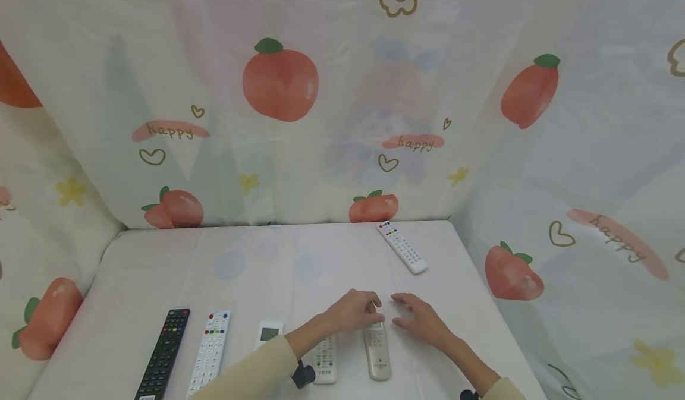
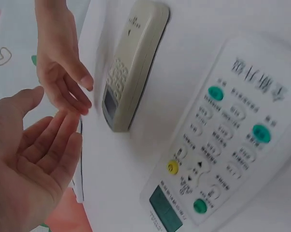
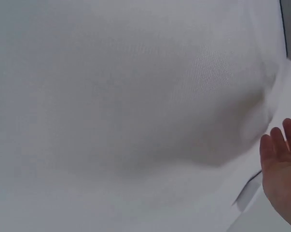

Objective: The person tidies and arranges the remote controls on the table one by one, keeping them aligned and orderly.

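Observation:
My left hand (image 1: 353,312) hovers over the top end of a beige remote control (image 1: 379,355), fingers loosely bent and gripping nothing. Just right of that remote, my right hand (image 1: 423,320) has its thumb and fingers spread apart with nothing between them. Seen from the left wrist, both hands face each other beyond the display end of the beige remote, which lies flat on the table. A white remote control with green and yellow buttons (image 2: 217,130) lies beside it, partly hidden by the left arm in the head view. The right wrist view has the right hand (image 3: 283,169) at its edge.
Leftward on the white table (image 1: 257,245) lie a black remote (image 1: 165,352), a white remote with coloured buttons (image 1: 211,352) and a white remote with a display (image 1: 269,331), partly covered by the left sleeve. Another white remote (image 1: 402,248) lies near the back edge. Printed curtains surround the table.

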`<state>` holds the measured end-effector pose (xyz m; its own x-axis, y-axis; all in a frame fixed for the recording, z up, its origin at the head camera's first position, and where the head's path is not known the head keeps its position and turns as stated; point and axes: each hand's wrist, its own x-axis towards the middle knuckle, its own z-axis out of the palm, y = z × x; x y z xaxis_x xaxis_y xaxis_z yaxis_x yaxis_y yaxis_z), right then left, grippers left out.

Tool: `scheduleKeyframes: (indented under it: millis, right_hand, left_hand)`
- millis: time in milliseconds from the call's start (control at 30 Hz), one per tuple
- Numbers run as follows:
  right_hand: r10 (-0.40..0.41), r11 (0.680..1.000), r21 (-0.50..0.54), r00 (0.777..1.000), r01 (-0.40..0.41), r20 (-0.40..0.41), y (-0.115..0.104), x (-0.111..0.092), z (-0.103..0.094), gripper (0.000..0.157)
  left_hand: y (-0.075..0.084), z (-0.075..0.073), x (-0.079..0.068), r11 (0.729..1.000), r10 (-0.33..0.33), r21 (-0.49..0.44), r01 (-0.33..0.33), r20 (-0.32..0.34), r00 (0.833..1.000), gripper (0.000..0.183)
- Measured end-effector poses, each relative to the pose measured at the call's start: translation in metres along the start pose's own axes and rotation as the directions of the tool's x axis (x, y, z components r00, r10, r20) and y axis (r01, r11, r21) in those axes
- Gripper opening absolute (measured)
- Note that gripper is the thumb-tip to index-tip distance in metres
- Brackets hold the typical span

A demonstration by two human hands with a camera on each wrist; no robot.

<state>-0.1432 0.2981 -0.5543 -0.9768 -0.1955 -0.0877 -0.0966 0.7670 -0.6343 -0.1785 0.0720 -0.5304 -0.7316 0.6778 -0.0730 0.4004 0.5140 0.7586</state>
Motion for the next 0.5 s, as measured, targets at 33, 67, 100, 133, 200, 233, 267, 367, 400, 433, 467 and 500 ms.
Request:
scheduleKeyframes:
  millis: [33,67,100,133,200,233,267,367,400,433,467,500]
  right_hand:
    - [0.015,1.0,0.014,0.999,-0.015,-0.03,0.004,0.001,-0.002,0.052]
    - [0.025,0.999,0.025,0.998,-0.023,-0.056,0.008,0.003,-0.004,0.052]
    - [0.03,0.999,0.04,0.996,-0.027,-0.079,0.011,0.005,-0.006,0.052]
    - [0.035,0.998,0.051,0.995,-0.03,-0.099,0.015,0.007,-0.008,0.052]
    - [0.028,0.998,0.063,0.991,-0.02,-0.133,0.021,0.01,-0.015,0.052]
    - [0.026,0.998,0.068,0.988,-0.016,-0.15,0.025,0.012,-0.017,0.052]
    - [0.024,0.997,0.072,0.986,-0.013,-0.164,0.027,0.014,-0.02,0.052]
    - [0.033,0.998,0.065,0.979,-0.021,-0.2,0.036,0.019,-0.028,0.052]
    - [0.043,0.997,0.066,0.977,-0.03,-0.21,0.039,0.021,-0.03,0.052]
    - [0.058,0.997,0.07,0.973,-0.044,-0.222,0.042,0.023,-0.032,0.053]
    - [0.073,0.996,0.076,0.97,-0.057,-0.232,0.045,0.025,-0.033,0.053]
    - [0.087,0.994,0.082,0.967,-0.069,-0.239,0.047,0.027,-0.035,0.054]
  left_hand:
    - [-0.001,-0.003,0.006,1.0,0.011,0.001,-0.011,0.003,1.0,0.036]
    - [-0.003,-0.006,0.011,1.0,0.021,0.004,-0.021,0.004,1.0,0.037]
    - [-0.005,-0.008,0.017,1.0,0.026,0.006,-0.026,0.006,1.0,0.038]
    - [-0.007,-0.01,0.022,1.0,0.028,0.004,-0.028,0.006,1.0,0.039]
    - [-0.011,-0.014,0.033,1.0,0.024,0.001,-0.024,0.006,1.0,0.041]
    - [-0.013,-0.016,0.039,1.0,0.017,-0.001,-0.017,0.003,1.0,0.043]
    - [-0.016,-0.017,0.044,1.0,0.005,-0.004,-0.005,0.001,1.0,0.044]
    - [-0.022,-0.022,0.059,0.999,-0.032,-0.013,0.032,-0.007,0.999,0.048]
    - [-0.024,-0.023,0.063,0.999,-0.041,-0.016,0.04,-0.012,0.999,0.049]
    - [-0.026,-0.025,0.067,0.998,-0.05,-0.026,0.05,-0.015,0.999,0.05]
    - [-0.027,-0.026,0.07,0.998,-0.056,-0.037,0.055,-0.019,0.998,0.05]
    - [-0.029,-0.028,0.072,0.997,-0.062,-0.043,0.061,-0.023,0.998,0.05]
